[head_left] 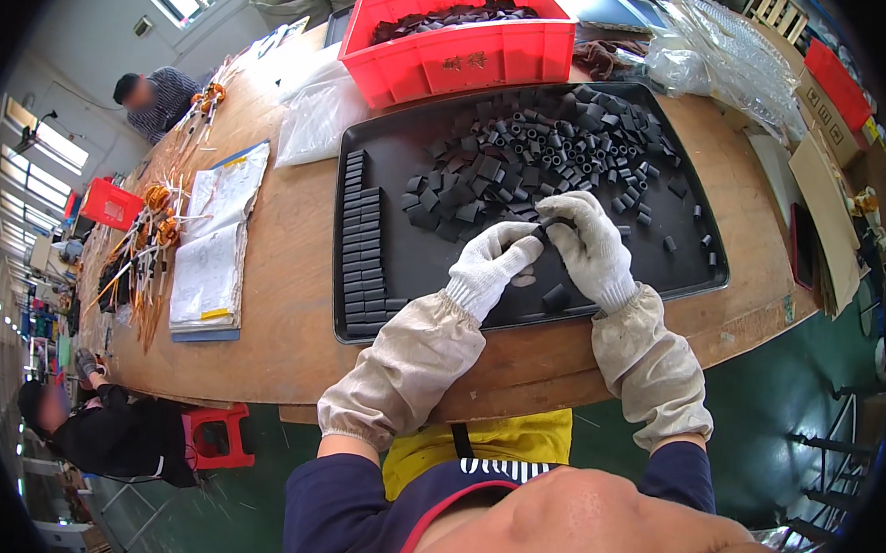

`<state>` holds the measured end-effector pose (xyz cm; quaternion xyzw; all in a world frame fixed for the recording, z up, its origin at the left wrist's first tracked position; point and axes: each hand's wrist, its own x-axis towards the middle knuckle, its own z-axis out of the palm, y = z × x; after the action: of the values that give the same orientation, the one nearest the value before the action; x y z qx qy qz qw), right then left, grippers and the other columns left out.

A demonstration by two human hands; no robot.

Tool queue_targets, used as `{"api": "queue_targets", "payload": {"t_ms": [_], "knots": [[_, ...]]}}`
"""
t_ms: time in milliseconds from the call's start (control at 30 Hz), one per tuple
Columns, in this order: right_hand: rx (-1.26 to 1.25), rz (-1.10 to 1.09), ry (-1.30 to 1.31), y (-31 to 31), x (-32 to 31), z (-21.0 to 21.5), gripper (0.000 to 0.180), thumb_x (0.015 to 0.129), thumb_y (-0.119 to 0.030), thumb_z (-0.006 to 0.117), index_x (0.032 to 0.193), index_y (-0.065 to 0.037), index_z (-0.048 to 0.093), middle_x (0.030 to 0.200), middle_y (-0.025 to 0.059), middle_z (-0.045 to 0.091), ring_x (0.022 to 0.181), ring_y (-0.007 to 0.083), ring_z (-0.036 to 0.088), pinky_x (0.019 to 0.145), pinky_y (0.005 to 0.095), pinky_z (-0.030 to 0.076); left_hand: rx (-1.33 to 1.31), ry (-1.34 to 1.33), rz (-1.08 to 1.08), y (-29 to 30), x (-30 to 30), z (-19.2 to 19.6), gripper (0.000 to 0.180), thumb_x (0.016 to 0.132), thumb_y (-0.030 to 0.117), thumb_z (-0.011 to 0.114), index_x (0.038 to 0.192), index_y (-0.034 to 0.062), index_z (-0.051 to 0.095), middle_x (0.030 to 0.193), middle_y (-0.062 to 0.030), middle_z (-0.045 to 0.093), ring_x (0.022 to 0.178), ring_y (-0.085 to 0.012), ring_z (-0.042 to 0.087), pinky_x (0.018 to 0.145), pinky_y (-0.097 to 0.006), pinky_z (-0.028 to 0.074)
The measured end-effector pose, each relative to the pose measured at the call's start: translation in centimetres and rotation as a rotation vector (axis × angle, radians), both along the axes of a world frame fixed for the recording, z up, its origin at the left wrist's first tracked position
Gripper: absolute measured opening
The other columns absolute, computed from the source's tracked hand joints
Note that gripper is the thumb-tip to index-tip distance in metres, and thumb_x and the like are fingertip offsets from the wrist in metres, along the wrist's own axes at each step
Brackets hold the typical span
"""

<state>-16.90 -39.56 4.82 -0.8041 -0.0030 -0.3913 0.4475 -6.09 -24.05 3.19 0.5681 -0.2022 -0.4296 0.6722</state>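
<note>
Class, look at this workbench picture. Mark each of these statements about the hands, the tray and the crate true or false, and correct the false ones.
1. Both hands, left hand and right hand, wear white gloves. True.
2. The black tray is empty. False: it holds a heap of small black pieces.
3. A neat column of black pieces lines the tray's left side. True.
4. The red crate sits on the floor. False: it stands on the wooden table, behind the tray.
</note>
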Motion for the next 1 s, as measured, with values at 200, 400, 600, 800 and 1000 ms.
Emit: {"api": "queue_targets", "payload": {"t_ms": [200,400,600,800,1000], "knots": [[-0.121,0.03,0.019,-0.7,-0.2,0.3,0.032,0.085,0.013,0.061,0.113,-0.001,0.069,0.11,0.0121,0.069,0.103,0.0258,0.068,0.092,0.0348,0.054,-0.024,0.029,-0.001,0.0,0.2,-0.3,0.033,0.1,0.024,0.072,0.128,0.0071,0.065,0.106,0.0004,0.067,0.087,-0.0072,0.063,0.076,-0.027,0.058],[-0.056,0.056,0.079,-0.9,-0.4,0.0,0.033,0.086,0.012,0.061,0.115,-0.001,0.07,0.113,0.0126,0.071,0.106,0.0259,0.069,0.095,0.0348,0.054,-0.06,0.045,-0.026,0.0,0.3,-0.7,0.033,0.1,0.023,0.072,0.129,0.008,0.064,0.107,0.0006,0.067,0.087,-0.0081,0.063,0.076,-0.027,0.058],[-0.091,0.075,0.069,-1.1,-0.4,0.0,0.034,0.09,0.009,0.061,0.121,-0.001,0.069,0.118,0.0125,0.07,0.107,0.024,0.069,0.096,0.034,0.054,-0.088,0.186,-0.017,0.3,0.3,-0.5,0.031,0.101,0.023,0.07,0.128,0.0091,0.065,0.108,-0.0009,0.068,0.089,-0.0107,0.065,0.076,-0.027,0.058],[-0.012,0.003,0.063,0.2,-0.4,0.7,0.034,0.085,0.0,0.074,0.119,-0.006,0.071,0.122,0.0156,0.069,0.107,0.0295,0.071,0.089,0.0357,0.059,-0.115,0.265,-0.025,0.6,0.5,-0.1,0.03,0.102,0.023,0.068,0.129,0.0088,0.064,0.108,-0.0025,0.068,0.09,-0.0109,0.065,0.077,-0.028,0.059],[-0.059,0.021,0.039,-0.5,0.0,-0.5,0.032,0.081,0.003,0.077,0.112,-0.005,0.073,0.128,0.0176,0.066,0.112,0.0301,0.069,0.09,0.0356,0.059,-0.106,0.279,-0.015,0.5,0.2,0.2,0.029,0.102,0.023,0.068,0.128,0.0088,0.064,0.106,-0.0027,0.067,0.088,-0.0105,0.065,0.076,-0.027,0.059]]}}
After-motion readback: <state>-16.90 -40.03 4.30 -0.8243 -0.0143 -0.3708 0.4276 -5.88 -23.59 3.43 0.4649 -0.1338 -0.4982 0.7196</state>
